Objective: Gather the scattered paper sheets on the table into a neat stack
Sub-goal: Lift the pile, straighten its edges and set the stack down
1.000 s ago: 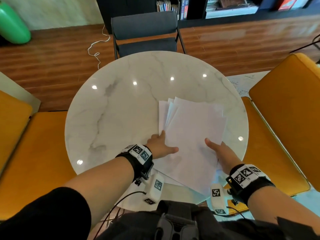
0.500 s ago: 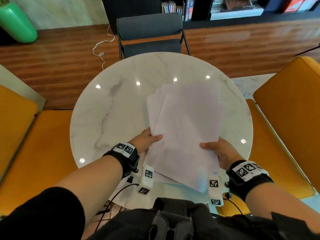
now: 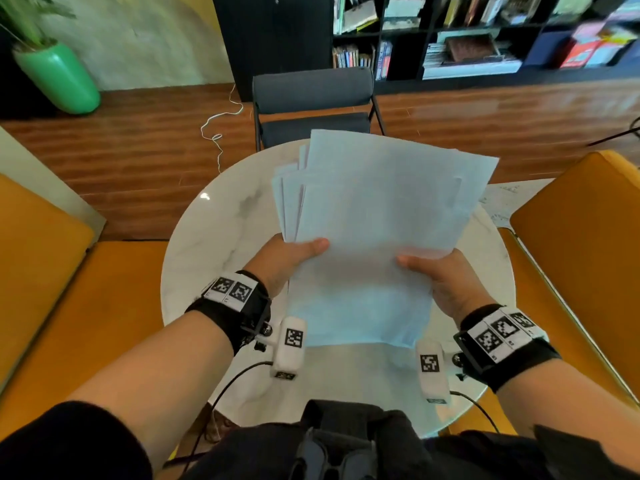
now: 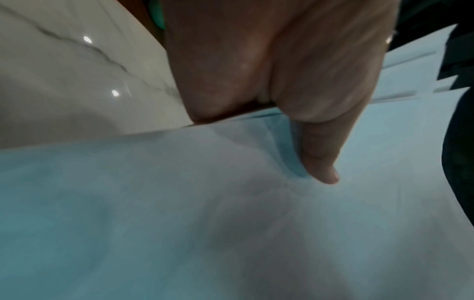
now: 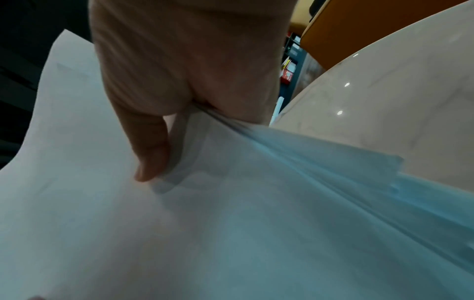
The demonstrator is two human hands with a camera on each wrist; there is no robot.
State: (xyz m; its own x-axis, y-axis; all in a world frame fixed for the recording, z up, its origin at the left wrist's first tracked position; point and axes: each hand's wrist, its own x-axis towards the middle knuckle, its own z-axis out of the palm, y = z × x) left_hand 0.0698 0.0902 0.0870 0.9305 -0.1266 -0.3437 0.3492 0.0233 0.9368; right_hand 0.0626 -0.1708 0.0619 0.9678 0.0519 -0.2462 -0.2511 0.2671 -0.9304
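My left grip on the sheets

My left hand (image 4: 269, 67) pinches the paper sheets (image 4: 231, 223) at their edge, thumb (image 4: 318, 156) pressed on top; the marble counter (image 4: 64, 81) lies beyond.

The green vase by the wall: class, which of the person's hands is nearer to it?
Left. The left hand grips the paper sheets on the side towards the green vase; the right hand grips their opposite edge, farther away.

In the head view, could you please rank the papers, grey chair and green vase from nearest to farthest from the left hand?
From the left hand:
1. Papers, gripped in it.
2. Grey chair, beyond the table.
3. Green vase, far left on the floor.
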